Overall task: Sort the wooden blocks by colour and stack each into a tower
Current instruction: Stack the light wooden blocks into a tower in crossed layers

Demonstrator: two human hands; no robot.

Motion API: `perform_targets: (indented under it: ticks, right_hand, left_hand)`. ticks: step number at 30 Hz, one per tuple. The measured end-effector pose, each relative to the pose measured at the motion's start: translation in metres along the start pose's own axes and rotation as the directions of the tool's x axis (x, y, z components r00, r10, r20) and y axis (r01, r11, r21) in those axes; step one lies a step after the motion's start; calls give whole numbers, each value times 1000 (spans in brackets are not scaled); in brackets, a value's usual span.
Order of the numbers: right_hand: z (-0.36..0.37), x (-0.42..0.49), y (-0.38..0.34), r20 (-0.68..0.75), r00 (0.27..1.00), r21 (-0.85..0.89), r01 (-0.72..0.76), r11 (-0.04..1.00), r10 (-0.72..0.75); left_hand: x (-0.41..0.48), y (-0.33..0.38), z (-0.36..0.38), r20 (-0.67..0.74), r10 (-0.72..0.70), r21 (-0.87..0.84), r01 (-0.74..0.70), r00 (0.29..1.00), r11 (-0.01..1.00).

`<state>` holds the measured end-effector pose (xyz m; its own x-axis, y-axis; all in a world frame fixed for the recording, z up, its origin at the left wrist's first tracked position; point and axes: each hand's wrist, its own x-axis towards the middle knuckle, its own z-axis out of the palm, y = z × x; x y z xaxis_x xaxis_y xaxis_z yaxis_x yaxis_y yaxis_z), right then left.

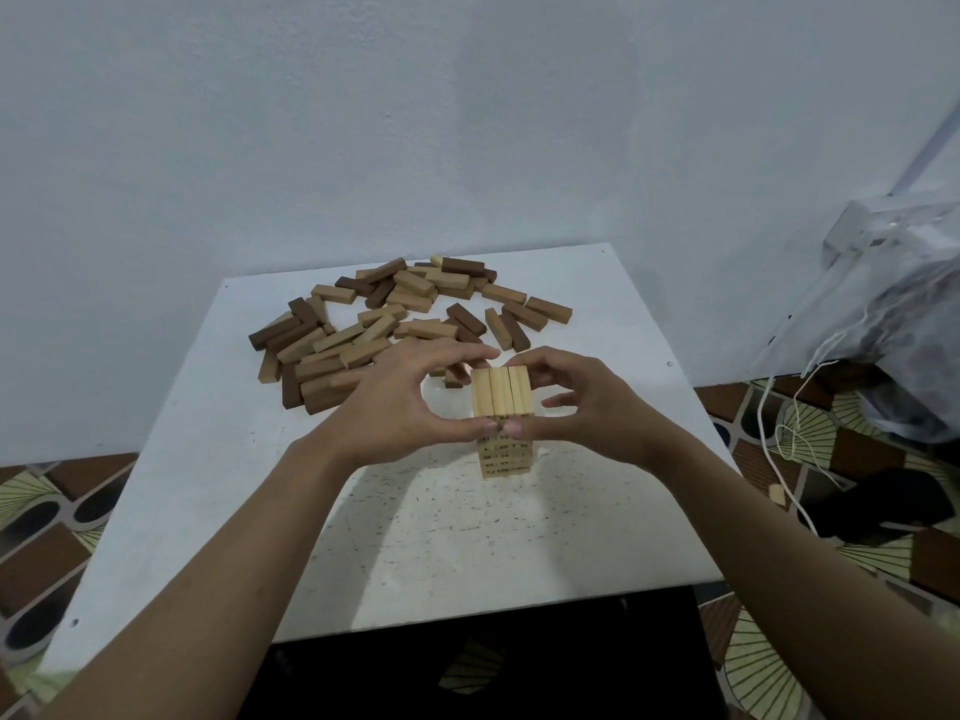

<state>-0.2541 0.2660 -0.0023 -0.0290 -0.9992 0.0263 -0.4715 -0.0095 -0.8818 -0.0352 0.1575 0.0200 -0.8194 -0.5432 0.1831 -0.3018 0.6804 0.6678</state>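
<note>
A white table (415, 537) stands against a pale wall (467, 122), on a floor (62, 537) of brown and green patterned tiles. My forearms come in over the table's near edge, one from each side.

My left hand (395, 402) and right hand (592, 407) meet at the top of a tower (505, 459) of pale blocks. The tower stands upright about midway between the near and far edges, a little toward the right edge. Each hand is curled into a wide arch. The thumb tips press on the tower's near face just below the top, almost touching each other. The forefingers reach round to the far end of the top layer, so both hands pinch the tower from front and back. The top three blocks (501, 392) lie flat and side by side, their long axes pointing away from me toward the far edge. Dark marks are printed on the lower layers, too small to read.

Beyond my hands, a loose pile of blocks (395, 324) spreads toward the far edge. They are mostly mid-brown and dark brown, lying every which way.

Off the right edge a clear plastic bag (893, 314) slumps by the wall, and a white cord (769, 428) trails across the floor.
</note>
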Motion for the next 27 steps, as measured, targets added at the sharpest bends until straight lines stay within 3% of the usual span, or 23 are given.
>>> perform_targets:
  ticks: [11,15,22,27]
  right_hand:
    - [-1,3,4,16,1000,-17,10,1000,-10]
    - [-4,1,13,23,999,-7,-27,1000,27]
    - [3,-10,56,21,993,-232,-109,967,117]
    - [13,-7,62,22,995,-356,-86,930,100]
  left_hand:
    - [2,-3,3,7,15,8,-15,1000,1000]
    - [-4,-9,7,0,-13,-63,13,1000,998]
    - [-24,-35,30,17,-170,-51,171,985,984]
    - [-30,-49,52,79,-251,1,252,965,968]
